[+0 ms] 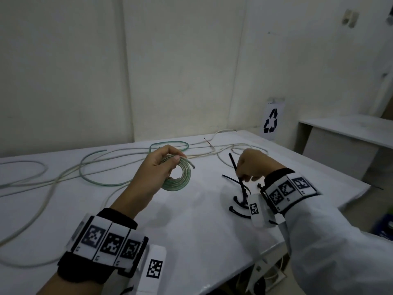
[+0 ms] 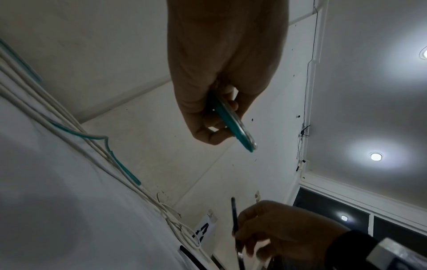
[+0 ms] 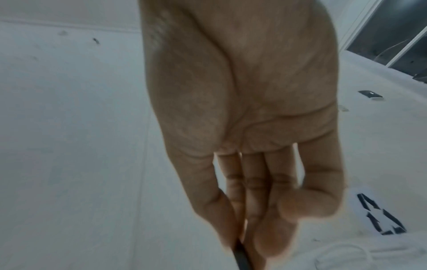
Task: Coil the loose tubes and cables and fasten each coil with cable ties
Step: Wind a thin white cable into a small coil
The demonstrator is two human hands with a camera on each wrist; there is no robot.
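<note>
My left hand (image 1: pixel 163 160) holds a coil of clear green tube (image 1: pixel 180 175) above the white table (image 1: pixel 191 231), thumb and fingers pinching its upper rim. In the left wrist view the tube coil (image 2: pixel 233 124) shows edge-on between the fingers of my left hand (image 2: pixel 215 117). My right hand (image 1: pixel 248 167) pinches a black cable tie (image 1: pixel 235 167), which stands nearly upright to the right of the coil. The same black cable tie (image 2: pixel 234 215) rises from my right hand (image 2: pixel 277 235) in the left wrist view. In the right wrist view my right hand (image 3: pixel 242 228) pinches the tie (image 3: pixel 240 255).
Several more black cable ties (image 1: pixel 238 201) lie on the table under my right wrist. Loose white cables (image 1: pixel 53 184) and a loose green tube (image 1: pixel 102 179) sprawl across the far and left table. A recycling sign (image 1: pixel 271 121) stands at the back right, beside a side bench (image 1: pixel 350 130).
</note>
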